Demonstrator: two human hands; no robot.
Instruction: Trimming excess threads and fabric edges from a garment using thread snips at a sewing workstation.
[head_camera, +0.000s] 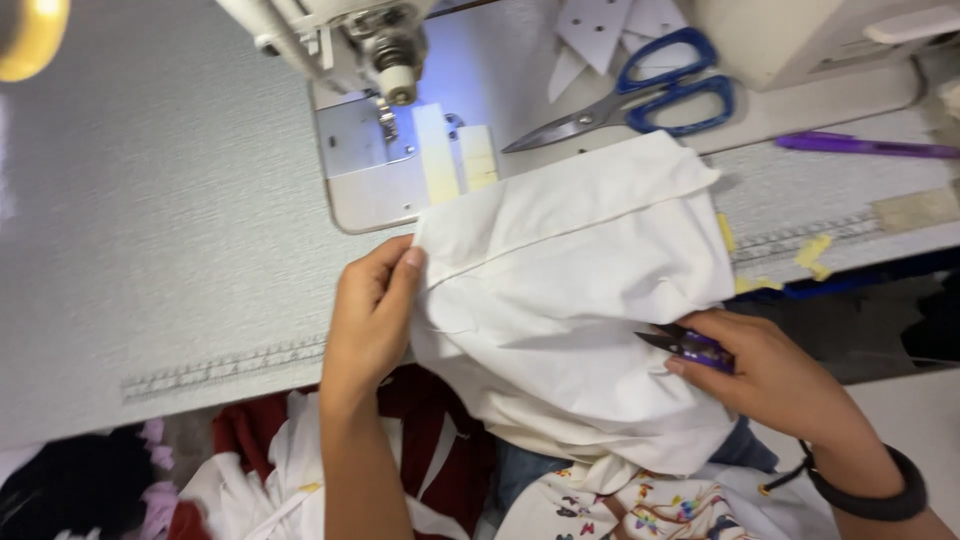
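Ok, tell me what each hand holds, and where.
Left hand pinches the white fabric at its left edge; right hand grips purple thread snips by the handle.

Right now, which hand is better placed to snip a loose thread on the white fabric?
The right hand: it already holds the purple thread snips, blades pointing at the white fabric. The left hand is busy pinching the fabric's edge.

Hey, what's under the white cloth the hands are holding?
Under the white cloth, the grey table shows at its top edge, and red and printed fabric below. Whatever lies beneath its middle is covered.
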